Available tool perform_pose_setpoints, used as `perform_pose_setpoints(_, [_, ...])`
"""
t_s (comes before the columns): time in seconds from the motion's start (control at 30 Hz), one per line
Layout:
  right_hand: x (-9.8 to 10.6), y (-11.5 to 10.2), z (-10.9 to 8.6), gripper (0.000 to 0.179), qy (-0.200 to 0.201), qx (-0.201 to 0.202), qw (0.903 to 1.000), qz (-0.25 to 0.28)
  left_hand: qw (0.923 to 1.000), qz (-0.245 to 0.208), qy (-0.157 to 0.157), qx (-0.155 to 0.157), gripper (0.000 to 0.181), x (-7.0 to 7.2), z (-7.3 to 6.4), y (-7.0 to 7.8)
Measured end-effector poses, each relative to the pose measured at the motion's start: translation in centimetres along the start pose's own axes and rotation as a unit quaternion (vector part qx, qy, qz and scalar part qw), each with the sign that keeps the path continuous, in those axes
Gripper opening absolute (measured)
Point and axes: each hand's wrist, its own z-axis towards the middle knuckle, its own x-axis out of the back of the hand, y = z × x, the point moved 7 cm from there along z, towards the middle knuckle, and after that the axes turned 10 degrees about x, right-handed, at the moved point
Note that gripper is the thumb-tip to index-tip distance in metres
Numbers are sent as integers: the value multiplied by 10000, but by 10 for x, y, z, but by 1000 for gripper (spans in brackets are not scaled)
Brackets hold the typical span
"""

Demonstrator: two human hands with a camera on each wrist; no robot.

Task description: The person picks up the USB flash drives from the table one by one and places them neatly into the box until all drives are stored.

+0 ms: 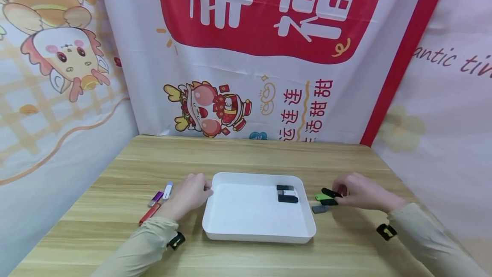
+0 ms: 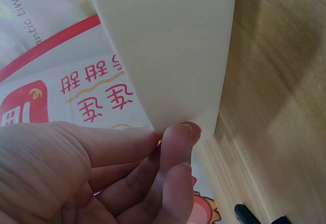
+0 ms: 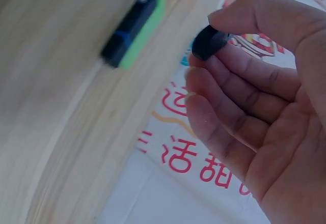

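Observation:
A white tray (image 1: pixel 253 237) sits in the middle of the wooden table. At its far left corner my left hand (image 1: pixel 192 195) grips the rim; the left wrist view has thumb and forefinger on the tray wall (image 2: pixel 173 51). To the right of the tray, my right hand (image 1: pixel 357 191) pinches a black USB stick (image 3: pixel 209 43) between thumb and fingertips, raised above the table. Under and beside it lie a green USB stick (image 1: pixel 320 197), another black stick (image 3: pixel 122 38) and a grey one (image 1: pixel 319 209).
Inside the tray's right side, two black sticks (image 1: pixel 288 199) and a white one (image 1: pixel 288 193) lie in a column. Left of my left hand, a white-and-blue stick (image 1: pixel 167 190), a purple one (image 1: pixel 156 197) and a red one (image 1: pixel 148 214) rest on the table (image 1: pixel 246 262).

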Motion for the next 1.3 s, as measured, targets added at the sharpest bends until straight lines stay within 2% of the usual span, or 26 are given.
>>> perform_pose_setpoints(0.27, [-1,-12,18,12,-28,-208,9987,454,9999,-69,-21,-85,45,-5,0,0])
perform_pose_setpoints(0.47, [3,-25,43,12,85,-18,9994,333,9998,-168,-74,-5,42,-3,0,1])
perform_pose_setpoints(0.7, [-3,-43,67,13,-101,69,9995,302,10000,-88,-38,1,45,-5,0,0])
perform_pose_setpoints(0.9, [-6,-52,80,13,-281,61,9992,285,9998,-162,-78,60,38,-4,1,-1])
perform_pose_setpoints(1.07, [-11,-61,88,13,-370,175,9991,136,10000,-83,15,-22,42,-2,1,-1])
perform_pose_setpoints(1.3, [-15,-64,92,13,-499,-8,9987,132,10000,-41,6,-18,40,-2,1,-2])
